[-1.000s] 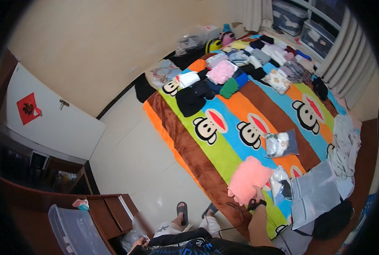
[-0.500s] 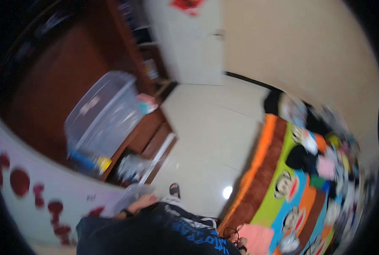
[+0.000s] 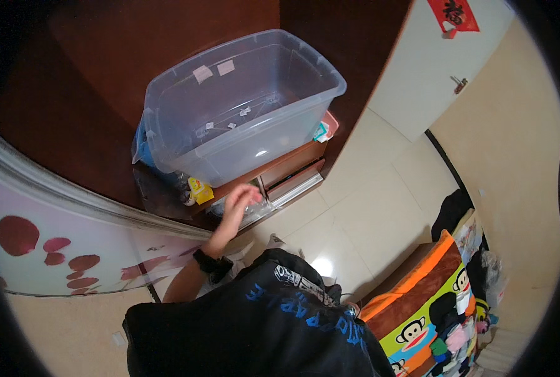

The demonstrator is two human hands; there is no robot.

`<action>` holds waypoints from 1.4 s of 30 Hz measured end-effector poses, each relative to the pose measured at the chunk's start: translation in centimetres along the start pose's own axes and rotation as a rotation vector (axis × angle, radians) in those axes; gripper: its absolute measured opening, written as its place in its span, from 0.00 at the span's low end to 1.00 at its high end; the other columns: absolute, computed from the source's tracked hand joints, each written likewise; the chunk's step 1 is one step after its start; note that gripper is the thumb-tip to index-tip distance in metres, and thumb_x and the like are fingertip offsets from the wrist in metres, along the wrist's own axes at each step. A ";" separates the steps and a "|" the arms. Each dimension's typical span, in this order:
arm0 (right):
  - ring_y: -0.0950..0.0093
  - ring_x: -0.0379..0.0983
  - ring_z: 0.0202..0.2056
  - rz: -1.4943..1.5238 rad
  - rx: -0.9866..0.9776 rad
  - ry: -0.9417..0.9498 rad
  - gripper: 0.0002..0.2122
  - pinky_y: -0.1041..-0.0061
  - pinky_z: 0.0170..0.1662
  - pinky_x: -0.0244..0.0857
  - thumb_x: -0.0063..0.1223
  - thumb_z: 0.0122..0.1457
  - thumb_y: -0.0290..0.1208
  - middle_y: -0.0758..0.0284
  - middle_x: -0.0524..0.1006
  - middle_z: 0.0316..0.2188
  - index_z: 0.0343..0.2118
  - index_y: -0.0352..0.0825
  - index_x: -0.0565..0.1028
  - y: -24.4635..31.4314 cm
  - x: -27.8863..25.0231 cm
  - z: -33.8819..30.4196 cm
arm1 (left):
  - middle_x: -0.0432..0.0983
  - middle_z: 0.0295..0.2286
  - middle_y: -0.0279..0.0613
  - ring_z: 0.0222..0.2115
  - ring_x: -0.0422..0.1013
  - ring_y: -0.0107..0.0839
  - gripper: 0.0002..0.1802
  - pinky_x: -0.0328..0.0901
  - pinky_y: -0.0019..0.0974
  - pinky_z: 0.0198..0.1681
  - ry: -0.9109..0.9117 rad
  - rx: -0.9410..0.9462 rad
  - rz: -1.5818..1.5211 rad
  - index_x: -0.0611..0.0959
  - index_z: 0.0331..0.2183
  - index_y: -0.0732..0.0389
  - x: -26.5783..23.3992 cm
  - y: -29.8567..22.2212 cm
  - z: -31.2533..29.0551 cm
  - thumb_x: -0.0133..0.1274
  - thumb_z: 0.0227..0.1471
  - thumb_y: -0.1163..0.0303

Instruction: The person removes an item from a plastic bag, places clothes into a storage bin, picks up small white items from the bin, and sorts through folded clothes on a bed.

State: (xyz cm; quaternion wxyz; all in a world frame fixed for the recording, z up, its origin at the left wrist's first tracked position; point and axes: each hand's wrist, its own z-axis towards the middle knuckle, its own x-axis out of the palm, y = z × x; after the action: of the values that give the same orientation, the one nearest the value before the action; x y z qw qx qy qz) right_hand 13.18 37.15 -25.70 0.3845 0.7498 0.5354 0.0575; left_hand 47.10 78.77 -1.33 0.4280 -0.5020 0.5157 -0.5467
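We've got a big clear plastic bin (image 3: pixel 230 160) in the brown cabinet (image 3: pixel 117 81); using it as the landmark. It's lidless, upright, rectangular with rounded corners, faintly blue-grey, see-through walls. Contents: a few small white scraps (image 3: pixel 245 111) on its floor. Two pale labels (image 3: pixel 203 74) on its far wall.

Below the bin's near side: a low compartment with a crumpled clear plastic bag (image 3: pixel 256 210) in it, thin and shiny, partly behind our hand. A pale strip (image 3: pixel 297 190) runs along the compartment's outer edge.

Our left hand (image 3: pixel 239 200) is just below the bin's near wall, over the bag. Fingers loosely curled, about half open, nothing visible in the grip; can't tell if it touches the bag. Black wristband (image 3: pixel 213 265) on that wrist. Right hand we can't make out, so can't tell its state.

Yellow packet (image 3: pixel 200 191) at the bin's near left corner; pink item (image 3: pixel 330 124) by its right end. Bed (image 3: pixel 393 314) with piled clothes (image 3: pixel 456 339) well apart, lower right of the bin.
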 end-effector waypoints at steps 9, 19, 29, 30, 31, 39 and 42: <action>0.77 0.69 0.26 -0.140 -0.074 0.055 0.07 0.78 0.28 0.64 0.43 0.56 0.26 0.64 0.71 0.22 0.35 0.29 0.68 14.5 3.6 7.1 | 0.71 0.34 0.38 0.34 0.66 0.27 0.12 0.60 0.31 0.41 -0.383 0.257 0.494 0.76 0.34 0.59 -9.7 -12.1 14.6 0.43 0.52 0.62; 0.78 0.70 0.33 -0.147 -0.884 -0.042 0.09 0.79 0.39 0.63 0.43 0.58 0.29 0.64 0.75 0.31 0.37 0.28 0.71 51.0 18.5 11.9 | 0.58 0.51 0.40 0.53 0.55 0.34 0.28 0.51 0.40 0.55 0.052 -0.026 0.875 0.65 0.51 0.55 -15.9 -18.3 28.4 0.42 0.52 0.51; 0.62 0.68 0.37 -0.505 -1.271 0.070 0.09 0.72 0.42 0.59 0.49 0.53 0.32 0.60 0.73 0.33 0.33 0.33 0.73 69.8 38.1 9.0 | 0.46 0.55 0.48 0.55 0.48 0.44 0.45 0.48 0.47 0.54 0.115 -0.634 0.909 0.53 0.55 0.60 -29.9 6.0 45.8 0.48 0.44 0.43; 0.62 0.68 0.37 -0.523 -1.242 0.059 0.09 0.72 0.42 0.59 0.49 0.53 0.32 0.60 0.73 0.33 0.33 0.33 0.73 70.1 39.1 9.3 | 0.46 0.55 0.51 0.55 0.47 0.45 0.45 0.47 0.48 0.55 0.102 -0.696 0.934 0.54 0.54 0.63 -30.8 8.7 47.0 0.48 0.44 0.43; 0.63 0.68 0.37 -0.689 -1.257 -0.061 0.09 0.72 0.42 0.59 0.50 0.51 0.32 0.61 0.73 0.33 0.33 0.34 0.73 70.2 39.8 9.7 | 0.46 0.55 0.54 0.55 0.47 0.47 0.46 0.46 0.48 0.55 0.090 -0.756 0.964 0.56 0.53 0.67 -31.8 12.1 48.2 0.49 0.44 0.43; 0.68 0.69 0.38 -1.051 -1.082 -0.170 0.08 0.73 0.44 0.57 0.53 0.45 0.26 0.67 0.75 0.32 0.31 0.37 0.74 71.1 43.7 10.8 | 0.41 0.56 0.54 0.56 0.39 0.55 0.48 0.41 0.58 0.55 -0.202 -0.449 1.357 0.56 0.54 0.62 -37.0 33.4 52.4 0.44 0.42 0.36; 0.68 0.69 0.38 -1.014 -1.040 -0.132 0.08 0.74 0.44 0.56 0.51 0.45 0.24 0.67 0.75 0.32 0.30 0.36 0.74 71.3 45.8 11.8 | 0.41 0.56 0.54 0.56 0.39 0.56 0.47 0.40 0.59 0.55 -0.350 -0.532 1.372 0.57 0.54 0.60 -34.5 31.0 53.2 0.43 0.42 0.35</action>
State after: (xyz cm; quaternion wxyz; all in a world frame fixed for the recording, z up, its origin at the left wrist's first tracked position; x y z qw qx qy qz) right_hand 92.39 60.58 -3.34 0.7018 0.1318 0.6962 0.0738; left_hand 102.74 102.52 -37.78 0.6123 -0.2343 0.7516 0.0731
